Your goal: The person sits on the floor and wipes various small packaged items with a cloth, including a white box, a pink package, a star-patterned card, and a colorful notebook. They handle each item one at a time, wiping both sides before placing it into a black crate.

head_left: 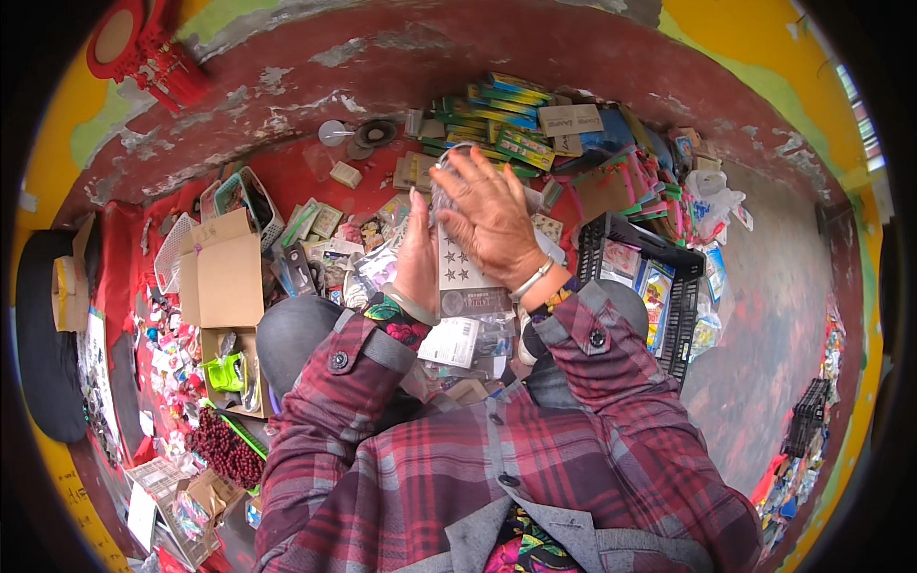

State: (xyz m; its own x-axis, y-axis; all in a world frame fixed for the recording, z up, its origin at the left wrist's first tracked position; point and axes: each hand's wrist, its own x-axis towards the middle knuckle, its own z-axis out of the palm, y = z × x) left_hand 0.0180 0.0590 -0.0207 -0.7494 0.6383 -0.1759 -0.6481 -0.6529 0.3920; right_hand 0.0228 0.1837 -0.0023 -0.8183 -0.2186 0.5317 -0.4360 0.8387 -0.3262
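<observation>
In the middle of the frame the person holds a clear plastic packet (465, 272) up in front of the chest; it has a white card inside printed with dark stars. The left hand (417, 256) stands edge-on at the packet's left side, fingers straight and pointing up, pressed along that edge. I cannot see the thumb, so I cannot tell how firmly it grips. The right hand (490, 215) lies spread over the packet's upper part, palm down and fingers fanned wide toward the top of the frame. It is pressing flat rather than pinching; a pale bangle (531, 281) sits at that wrist.

My judgement is that the packet is being smoothed or squared between the two hands. To do that well, the left hand should keep the edge steady while the right palm presses evenly, so the slippery film does not buckle or slide off the card.

Below the hands more packets (457, 342) lie on the lap. At centre left stands an open cardboard box (227, 277), and right of centre a black plastic crate (669, 286) with coloured packs. Stacks of green and yellow boxes (497, 119) sit at upper centre on the red cloth (287, 172).
</observation>
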